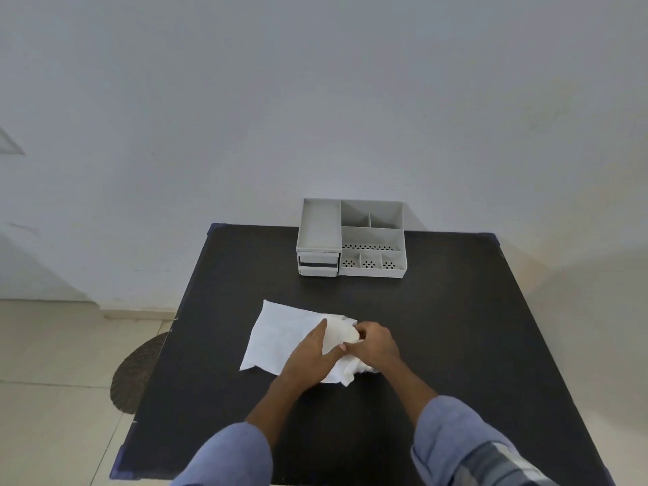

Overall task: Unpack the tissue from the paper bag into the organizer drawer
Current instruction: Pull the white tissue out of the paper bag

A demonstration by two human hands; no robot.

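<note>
A white paper bag [277, 335] lies flat on the black table [456, 345], its mouth turned to the right. My left hand [312, 352] rests on top of the bag near the mouth, fingers spread, pressing it down. My right hand [373, 345] is at the mouth, its fingers pinched on crumpled white material there; whether that is the tissue or the bag's edge I cannot tell. More crumpled white [345, 371] bulges below both hands. The grey organizer [350, 238] stands at the table's far edge, with its two small drawers [318, 265] at its lower left, the upper one slightly out.
The organizer's open compartments hold nothing visible. A white wall rises behind the table. Left of the table is tiled floor with a dark round mat [138, 373]. Bare black tabletop lies between the bag and the organizer and to the right.
</note>
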